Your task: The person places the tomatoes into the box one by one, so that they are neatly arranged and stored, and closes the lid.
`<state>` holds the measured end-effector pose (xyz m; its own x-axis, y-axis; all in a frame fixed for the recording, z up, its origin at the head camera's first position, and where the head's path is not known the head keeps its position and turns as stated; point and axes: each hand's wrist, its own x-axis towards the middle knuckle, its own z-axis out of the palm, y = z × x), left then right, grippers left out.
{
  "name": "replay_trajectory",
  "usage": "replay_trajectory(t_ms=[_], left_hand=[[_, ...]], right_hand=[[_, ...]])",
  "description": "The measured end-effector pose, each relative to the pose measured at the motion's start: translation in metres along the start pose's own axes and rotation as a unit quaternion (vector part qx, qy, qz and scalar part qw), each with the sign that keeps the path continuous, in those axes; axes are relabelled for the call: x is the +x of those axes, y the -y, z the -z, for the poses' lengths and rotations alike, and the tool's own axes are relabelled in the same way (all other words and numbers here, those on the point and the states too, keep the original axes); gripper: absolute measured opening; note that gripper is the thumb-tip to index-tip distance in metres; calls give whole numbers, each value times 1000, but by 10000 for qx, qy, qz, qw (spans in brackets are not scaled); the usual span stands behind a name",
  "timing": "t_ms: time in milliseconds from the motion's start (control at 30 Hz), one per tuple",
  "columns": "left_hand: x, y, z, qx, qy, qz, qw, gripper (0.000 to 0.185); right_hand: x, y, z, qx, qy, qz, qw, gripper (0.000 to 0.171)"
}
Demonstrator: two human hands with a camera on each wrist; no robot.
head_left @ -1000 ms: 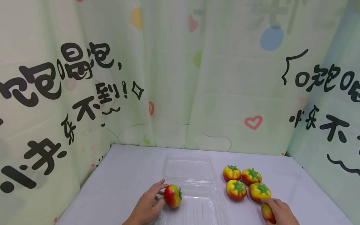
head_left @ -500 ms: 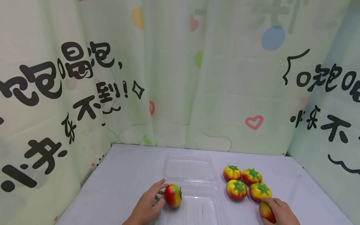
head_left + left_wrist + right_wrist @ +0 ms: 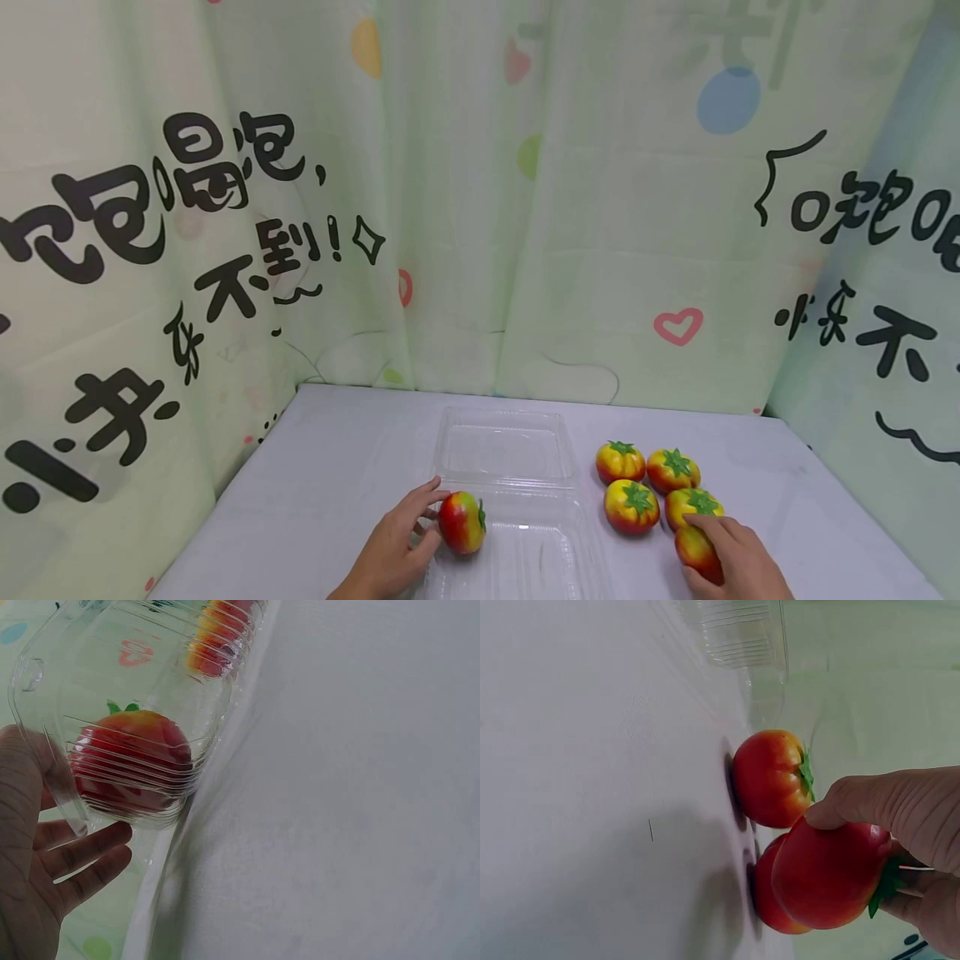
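On the white table (image 3: pixel 330 467), near its front edge, the left hand (image 3: pixel 393 550) rests beside a red-and-yellow tomato (image 3: pixel 462 522) lying on its side in the near half of an open clear plastic box (image 3: pixel 517 500). The fingers are loosely spread; the fingertips touch the tomato's left side, and the wrist view shows them relaxed against the outside of the ribbed box wall, with the tomato (image 3: pixel 131 761) seen through the plastic. They are not closed round anything.

Toward the front right corner of the table, the right hand (image 3: pixel 731 558) holds a second tomato (image 3: pixel 696 548). Its fingers are curled over the top of the fruit and clamped on it; in the right wrist view the fingers (image 3: pixel 900 810) wrap the tomato (image 3: pixel 832 874) from above, with the green stalk leaves pointing toward the palm, and the fruit sits off the table surface.

Just beyond that hand stands a cluster of four more tomatoes (image 3: pixel 648 487), stalk side up, to the right of the box and close together. The nearest of them (image 3: pixel 693 502) is touching or almost touching the fingertips. The far half of the box holds nothing. A pale green curtain (image 3: pixel 480 208) with black lettering and coloured shapes hangs behind the back and side edges of the table.
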<state>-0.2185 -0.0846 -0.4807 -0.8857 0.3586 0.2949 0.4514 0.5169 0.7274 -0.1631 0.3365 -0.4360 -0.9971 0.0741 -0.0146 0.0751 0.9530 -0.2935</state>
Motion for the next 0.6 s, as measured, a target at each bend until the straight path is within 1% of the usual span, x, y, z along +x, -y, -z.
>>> replay_trajectory(t_ms=[333, 433, 600], left_hand=[[0, -1, 0, 59, 12, -6, 10000, 44], [0, -2, 1, 61, 23, 13, 10000, 45], [0, -2, 0, 63, 67, 144, 9999, 46]], right_hand=[[2, 13, -2, 136, -40, -87, 9999, 76], [0, 20, -1, 189, -120, -51, 9997, 73], [-2, 34, 1, 220, -314, 62, 9992, 68]])
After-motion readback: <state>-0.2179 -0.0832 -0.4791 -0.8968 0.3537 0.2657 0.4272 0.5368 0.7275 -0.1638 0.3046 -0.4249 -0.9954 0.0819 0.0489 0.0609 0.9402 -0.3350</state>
